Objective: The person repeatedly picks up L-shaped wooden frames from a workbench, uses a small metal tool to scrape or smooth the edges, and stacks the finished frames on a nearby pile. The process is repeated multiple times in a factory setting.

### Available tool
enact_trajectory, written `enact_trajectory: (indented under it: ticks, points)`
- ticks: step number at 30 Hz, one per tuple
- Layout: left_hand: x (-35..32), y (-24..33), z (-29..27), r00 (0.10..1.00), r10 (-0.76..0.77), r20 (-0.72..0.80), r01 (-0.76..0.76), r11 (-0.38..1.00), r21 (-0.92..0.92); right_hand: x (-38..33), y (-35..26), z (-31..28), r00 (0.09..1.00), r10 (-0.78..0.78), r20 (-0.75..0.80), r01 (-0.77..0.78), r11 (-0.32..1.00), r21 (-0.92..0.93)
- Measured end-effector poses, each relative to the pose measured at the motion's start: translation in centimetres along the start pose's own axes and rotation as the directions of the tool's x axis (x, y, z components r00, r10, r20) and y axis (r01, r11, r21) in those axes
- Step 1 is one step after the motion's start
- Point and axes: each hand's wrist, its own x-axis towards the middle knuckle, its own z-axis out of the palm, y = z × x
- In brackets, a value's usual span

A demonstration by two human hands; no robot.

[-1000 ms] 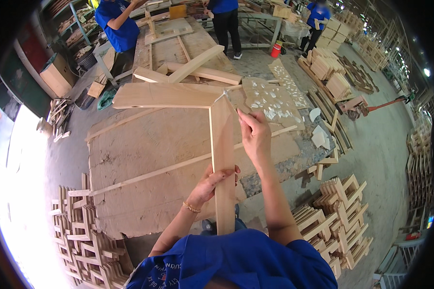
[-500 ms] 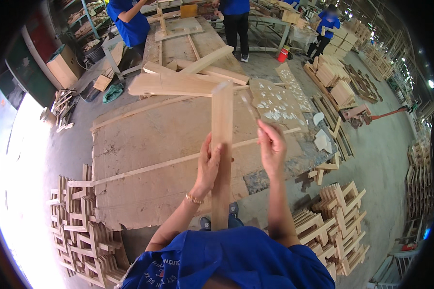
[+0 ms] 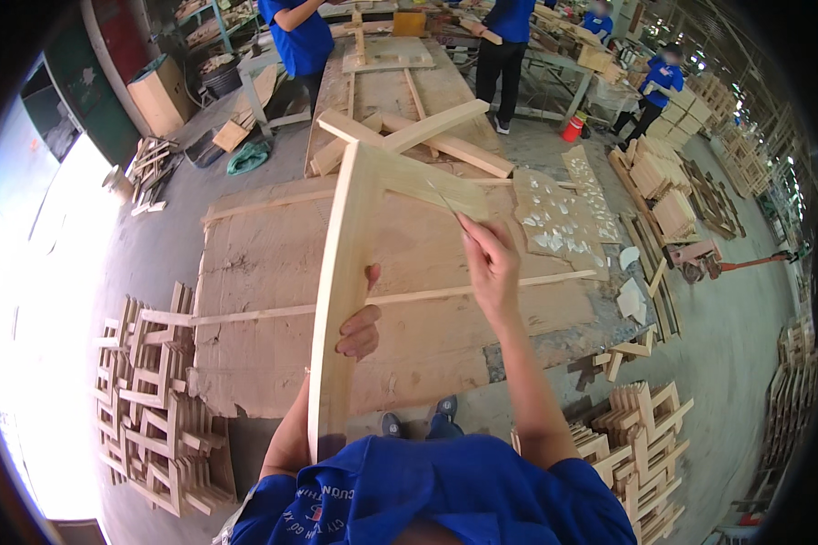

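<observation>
Swung over since half a second ago, the angled wooden piece [image 3: 341, 245] now shows its short arm running off to the right, where it had pointed left, and the worker's left hand [image 3: 360, 332] is mostly hidden behind the long leg. I can see that hand's fingertips curled round the right edge, clamped on the wood. The piece is held up above the near table [image 3: 264, 363], its long leg sloping down toward the blue shirt [image 3: 427, 490] and its corner at the far end.

On the right, the right hand [image 3: 495, 268] has thumb and fingers pinched together on a thin tool [image 3: 452, 209], its tip pointing at the short arm; whether they touch, I cannot tell from here. A long thin strip [image 3: 482, 290] lies across the brown table covering, under the hands. To the right is a sheet [image 3: 554, 218] dotted with white flakes, and beyond the piece some thick boards [image 3: 441, 124] lie crossed.

Stacked wooden frames stand on the floor at both sides, a left stack [image 3: 159, 400] and a right stack [image 3: 641, 454]. Far off are co-workers in blue, one at the left [image 3: 298, 41] of the far table, another at its right [image 3: 507, 54], near a red bucket [image 3: 573, 129].
</observation>
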Motion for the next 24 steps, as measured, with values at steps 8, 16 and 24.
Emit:
enact_trajectory:
  ticks: [8, 16, 24]
  points:
    - [-3.0, 0.0, 2.1, 0.991, 0.102, -0.092, -0.078, 0.970, 0.230, 0.1, -1.2, 6.9, 0.975, -0.186, 0.123, 0.200, 0.973, -0.113]
    - [-7.0, 5.5, 4.5, 0.472, 0.755, -0.455, 0.564, 0.138, 0.814, -8.5, 2.9, 0.0, 0.942, 0.222, 0.251, -0.189, 0.970, -0.151]
    - [-12.1, 15.9, 1.5, 0.273, 0.852, -0.447, 0.904, -0.068, 0.423, -14.3, 5.7, -6.8, 0.855, 0.492, 0.161, -0.437, 0.853, -0.286]
